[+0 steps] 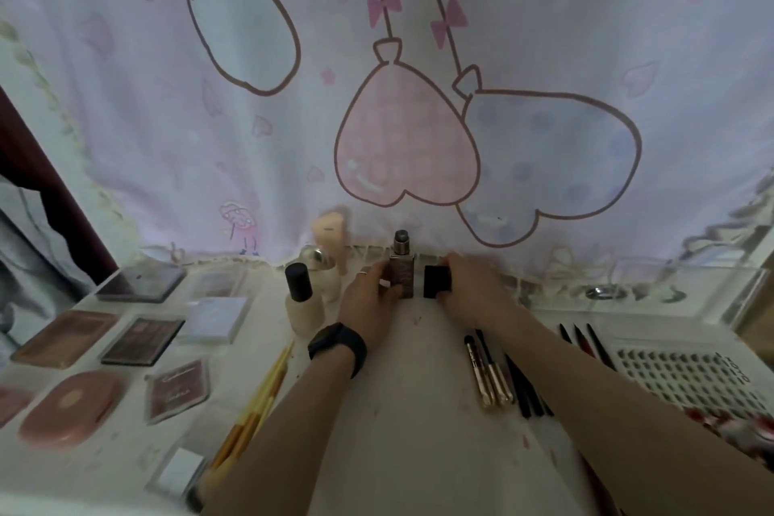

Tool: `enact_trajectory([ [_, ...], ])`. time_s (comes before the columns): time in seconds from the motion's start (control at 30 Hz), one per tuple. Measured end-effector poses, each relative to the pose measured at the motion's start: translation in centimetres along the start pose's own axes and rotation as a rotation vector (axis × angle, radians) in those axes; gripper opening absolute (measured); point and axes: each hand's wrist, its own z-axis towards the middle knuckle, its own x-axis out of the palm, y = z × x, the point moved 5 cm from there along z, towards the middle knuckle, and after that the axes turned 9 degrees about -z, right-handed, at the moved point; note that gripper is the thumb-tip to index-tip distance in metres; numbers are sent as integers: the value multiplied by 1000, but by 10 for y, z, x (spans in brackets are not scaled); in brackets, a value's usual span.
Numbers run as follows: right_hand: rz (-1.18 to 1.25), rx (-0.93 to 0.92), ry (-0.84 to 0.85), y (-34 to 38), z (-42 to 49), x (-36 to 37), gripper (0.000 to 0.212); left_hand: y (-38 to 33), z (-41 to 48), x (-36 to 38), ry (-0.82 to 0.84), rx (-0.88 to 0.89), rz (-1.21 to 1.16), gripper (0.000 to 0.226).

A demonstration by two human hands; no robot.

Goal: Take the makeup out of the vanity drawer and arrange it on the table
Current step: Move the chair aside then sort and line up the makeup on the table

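Table: black box in right grip

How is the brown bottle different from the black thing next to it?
The brown bottle is taller, patterned, with a grey cap; the black block is shorter and plain. The left hand holds the bottle; the right hand holds the block. Both stand upright by the curtain.
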Motion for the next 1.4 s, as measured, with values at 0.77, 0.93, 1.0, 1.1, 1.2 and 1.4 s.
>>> enact_trajectory([
  [0.77, 168, -42, -38, 40, -120, -42, 36, -23, -113, -64, -156, -70, -3, 26],
  [0.93, 97, -104, -23, 65, -178, 2, 44, -15, -128, -99, -409, -100, 3, 18],
  [1.0, 44, -161, -13, 70, -192, 21, 50, -12, -124, -106, -422, -140, -20, 34],
  [1.1, 13, -200, -37, 70, -206, 39, 60, -7, -113, -112, -404, -201, -24, 58],
  [1.2, 14, -212, -82, 70, -205, 41, 70, -4, -101, -114, -379, -246, 31, 68],
  [1.4, 9, -214, -114, 68, -204, 43, 63, 8, -87, -110, -299, -332, 123, 45],
])
